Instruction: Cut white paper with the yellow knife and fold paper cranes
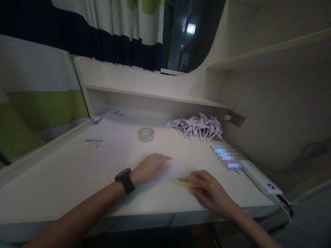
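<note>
My left hand (154, 167), with a dark watch (125, 179) on its wrist, lies palm down with fingers stretched out over a white paper piece (176, 168) that is blurred against the desk. Closed around a yellow utility knife (186, 182) is my right hand (210, 190); the knife's thin tip points left, just below my left fingers. Motion smears the knife and the right fingers. A roll of clear tape (146, 134) stands beyond my left hand. At the back right lies a pile of white paper pinwheels (198, 125).
White paper sheets (111, 144) cover the left of the desk (64, 186), beside a small loose heap of thin bands (91, 145). A phone (227, 157) and a white power strip (261, 179) with cables line the right edge. A low shelf (155, 94) runs along the back.
</note>
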The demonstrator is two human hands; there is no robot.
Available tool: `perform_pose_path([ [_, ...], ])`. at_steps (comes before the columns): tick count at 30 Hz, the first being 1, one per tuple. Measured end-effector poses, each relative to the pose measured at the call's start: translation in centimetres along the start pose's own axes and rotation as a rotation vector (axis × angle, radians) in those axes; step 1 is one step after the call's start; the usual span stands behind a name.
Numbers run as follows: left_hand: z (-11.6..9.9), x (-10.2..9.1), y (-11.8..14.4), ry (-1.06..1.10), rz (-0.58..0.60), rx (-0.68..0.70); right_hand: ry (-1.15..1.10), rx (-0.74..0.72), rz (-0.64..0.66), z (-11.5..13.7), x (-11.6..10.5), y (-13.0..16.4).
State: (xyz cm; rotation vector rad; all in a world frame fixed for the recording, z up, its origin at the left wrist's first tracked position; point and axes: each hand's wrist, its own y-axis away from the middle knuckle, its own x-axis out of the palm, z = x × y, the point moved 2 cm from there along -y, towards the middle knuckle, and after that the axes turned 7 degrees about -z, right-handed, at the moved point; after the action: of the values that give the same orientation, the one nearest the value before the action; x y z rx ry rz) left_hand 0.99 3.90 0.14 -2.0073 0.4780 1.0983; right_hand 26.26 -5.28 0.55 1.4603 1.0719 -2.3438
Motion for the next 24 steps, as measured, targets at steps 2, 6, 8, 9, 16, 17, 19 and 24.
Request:
perform_pose_path([
  [2,0.2,-0.8,0.8,-0.054,0.099,0.12,0.013,0.0,0.023,-0.2,-0.1,0.4],
  [6,1.2,-1.3,2.4,-0.112,0.242,0.103,0.013,-0.024,0.072,-0.2,0.2,0.4],
  [8,1.6,-0.9,3.1,-0.117,0.267,0.071,0.001,-0.032,0.083,-0.1,0.3,0.2],
  [9,1.7,-0.7,3.3,-0.121,0.268,0.065,-0.007,-0.033,0.09,0.0,0.4,0.1],
  [16,1.5,-0.3,3.5,-0.158,0.258,0.069,-0.068,-0.019,0.123,0.3,0.6,-0.5],
  [17,1.4,-0.3,3.5,-0.164,0.258,0.073,-0.072,-0.021,0.119,0.3,0.6,-0.5],
  [19,1.3,-0.4,3.5,-0.173,0.262,0.08,-0.074,-0.027,0.11,0.4,0.7,-0.5],
  [24,0.9,-0.5,3.5,-0.171,0.249,0.086,-0.058,-0.045,0.104,0.6,0.8,-0.6],
])
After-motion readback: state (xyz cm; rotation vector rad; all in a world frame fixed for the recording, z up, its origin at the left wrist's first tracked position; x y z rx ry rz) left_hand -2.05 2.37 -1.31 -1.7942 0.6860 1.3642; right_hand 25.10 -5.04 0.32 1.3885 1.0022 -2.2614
